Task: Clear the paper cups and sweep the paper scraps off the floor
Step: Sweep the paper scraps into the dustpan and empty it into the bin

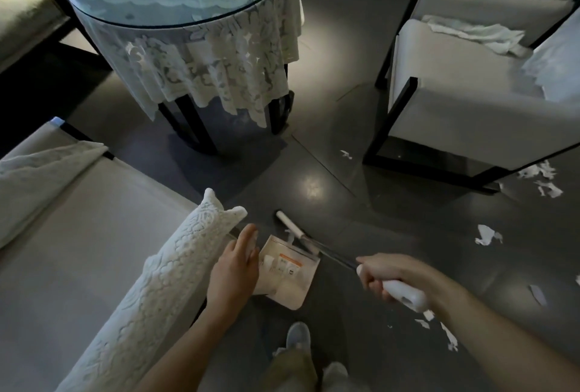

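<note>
Scraps of white paper (488, 234) lie on the dark floor (314, 184), mostly at 3 and 4 o'clock from the middle of the view. One more small bit lies at about 1 o'clock.

The right hand (389, 275) grips the white handle of a broom (408, 296). Its fingers (373, 285) are curled tight all the way round the handle. The arm comes in from 5 o'clock, and the back of the hand faces up. The broom is long and thin. From the hand, its dark rod points to 10 o'clock, low over the floor, and ends in a white piece at the far tip.

A white dustpan (285, 288) sits on the floor right under the rod, at 9 o'clock from the right hand. It has an orange and white label on it.

The left hand (233, 269) is at the left edge of the dustpan. Its fingers (248, 234) are straight and close together, pointing to 12 o'clock. I cannot tell if they touch the dustpan. This arm comes in from 7 o'clock.

A sofa arm with a lace cover (175, 275) is just beside the left hand. A round glass table (188, 23) with a lace cloth stands at 11 o'clock. A white chair (455, 84) stands at 2 o'clock. One gray shoe (298, 335) shows at 6 o'clock.
</note>
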Tool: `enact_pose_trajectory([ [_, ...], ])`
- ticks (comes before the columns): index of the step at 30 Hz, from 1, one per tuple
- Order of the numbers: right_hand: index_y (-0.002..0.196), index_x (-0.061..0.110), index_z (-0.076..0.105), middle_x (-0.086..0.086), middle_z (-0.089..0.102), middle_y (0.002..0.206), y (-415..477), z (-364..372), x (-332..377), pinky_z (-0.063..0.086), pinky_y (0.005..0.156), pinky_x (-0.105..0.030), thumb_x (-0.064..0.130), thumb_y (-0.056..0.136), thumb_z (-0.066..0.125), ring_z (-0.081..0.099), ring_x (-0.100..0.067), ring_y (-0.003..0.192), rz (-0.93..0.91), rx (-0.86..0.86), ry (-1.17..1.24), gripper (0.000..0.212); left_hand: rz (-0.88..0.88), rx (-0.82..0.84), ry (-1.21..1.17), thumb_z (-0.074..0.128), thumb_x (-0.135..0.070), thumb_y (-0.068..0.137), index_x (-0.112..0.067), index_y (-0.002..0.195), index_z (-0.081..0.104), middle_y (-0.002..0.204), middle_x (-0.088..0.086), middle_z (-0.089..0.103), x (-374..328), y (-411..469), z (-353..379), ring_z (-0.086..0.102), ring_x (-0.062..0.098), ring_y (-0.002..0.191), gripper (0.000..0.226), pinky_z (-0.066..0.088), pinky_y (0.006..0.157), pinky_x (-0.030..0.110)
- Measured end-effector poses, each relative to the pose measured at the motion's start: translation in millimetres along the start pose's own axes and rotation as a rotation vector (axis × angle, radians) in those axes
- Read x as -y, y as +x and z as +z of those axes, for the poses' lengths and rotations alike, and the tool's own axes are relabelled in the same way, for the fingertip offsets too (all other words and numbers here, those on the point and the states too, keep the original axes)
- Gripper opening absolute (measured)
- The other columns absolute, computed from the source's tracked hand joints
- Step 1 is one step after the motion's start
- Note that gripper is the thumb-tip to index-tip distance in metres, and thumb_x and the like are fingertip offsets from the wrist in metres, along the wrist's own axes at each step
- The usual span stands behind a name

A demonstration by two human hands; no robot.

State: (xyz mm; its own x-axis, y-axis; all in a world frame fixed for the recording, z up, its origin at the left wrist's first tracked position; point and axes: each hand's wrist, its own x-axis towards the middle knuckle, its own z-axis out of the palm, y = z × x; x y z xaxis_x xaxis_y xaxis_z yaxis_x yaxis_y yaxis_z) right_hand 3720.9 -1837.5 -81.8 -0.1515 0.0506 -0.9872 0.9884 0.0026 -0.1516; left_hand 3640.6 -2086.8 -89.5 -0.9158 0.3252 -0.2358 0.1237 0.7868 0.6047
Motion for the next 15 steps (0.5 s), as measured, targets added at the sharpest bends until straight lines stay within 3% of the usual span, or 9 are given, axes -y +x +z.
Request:
enact_pose_trajectory([
  [1, 0.09, 0.013, 0.051, -0.001, 0.041, 0.047, -6, -10, 0, 0.031, 0.032, -0.016, 0.002, 0.09, 0.045, 0.036, -0.006, 0.033, 0.046, 0.061, 0.047, 0.012, 0.007, 0.004, -0.004, 0.046, -0.021, 0.097, -0.024, 0.142, 0.037, 0.134, 0.008, 0.051, -5, 5, 1, 0.054, 0.024, 0.116, 0.045, 0.044, 0.093, 0.033],
  [2, 0.091, 0.012, 0.051, -0.001, 0.04, 0.045, -12, -22, 1, 0.031, 0.03, -0.016, -0.001, 0.088, 0.045, 0.036, -0.006, 0.031, 0.071, 0.134, 0.095, 0.015, 0.014, 0.009, -0.002, 0.046, -0.022, 0.097, -0.025, 0.141, 0.037, 0.135, 0.008, 0.051, -9, 10, 1, 0.054, 0.024, 0.117, 0.045, 0.044, 0.093, 0.034],
  [4, 0.108, 0.016, 0.05, -0.002, 0.04, 0.044, -24, -47, 4, 0.033, 0.027, -0.015, -0.01, 0.074, 0.047, 0.039, -0.008, 0.028, 0.079, 0.229, 0.231, 0.043, 0.042, 0.012, 0.014, 0.045, -0.024, 0.097, -0.026, 0.14, 0.038, 0.133, 0.007, 0.052, -15, 22, 1, 0.055, 0.022, 0.115, 0.044, 0.045, 0.093, 0.035],
  [6, 0.115, 0.019, 0.047, -0.003, 0.039, 0.043, -40, -67, 9, 0.035, 0.025, -0.016, -0.01, 0.068, 0.046, 0.04, -0.009, 0.026, 0.069, 0.273, 0.356, 0.056, 0.07, 0.012, 0.045, 0.045, -0.023, 0.097, -0.025, 0.139, 0.038, 0.132, 0.006, 0.053, -17, 32, 0, 0.056, 0.021, 0.114, 0.043, 0.045, 0.091, 0.033],
  [10, 0.132, 0.024, 0.042, -0.003, 0.041, 0.044, -54, -103, 21, 0.036, 0.025, -0.016, -0.008, 0.085, 0.041, 0.042, -0.008, 0.027, -0.042, 0.217, 0.396, 0.057, 0.064, 0.021, 0.031, 0.043, -0.026, 0.098, -0.026, 0.141, 0.034, 0.131, 0.007, 0.054, -28, 56, 6, 0.058, 0.02, 0.111, 0.045, 0.048, 0.088, 0.03],
  [15, 0.142, 0.024, 0.033, 0.0, 0.041, 0.044, -27, -146, 73, 0.033, 0.028, -0.013, -0.005, 0.091, 0.038, 0.04, -0.005, 0.029, -0.174, 0.097, 0.434, 0.059, 0.084, 0.029, 0.046, 0.044, -0.028, 0.098, -0.028, 0.142, 0.034, 0.131, 0.006, 0.052, -58, 103, 19, 0.054, 0.021, 0.113, 0.045, 0.041, 0.087, 0.026],
])
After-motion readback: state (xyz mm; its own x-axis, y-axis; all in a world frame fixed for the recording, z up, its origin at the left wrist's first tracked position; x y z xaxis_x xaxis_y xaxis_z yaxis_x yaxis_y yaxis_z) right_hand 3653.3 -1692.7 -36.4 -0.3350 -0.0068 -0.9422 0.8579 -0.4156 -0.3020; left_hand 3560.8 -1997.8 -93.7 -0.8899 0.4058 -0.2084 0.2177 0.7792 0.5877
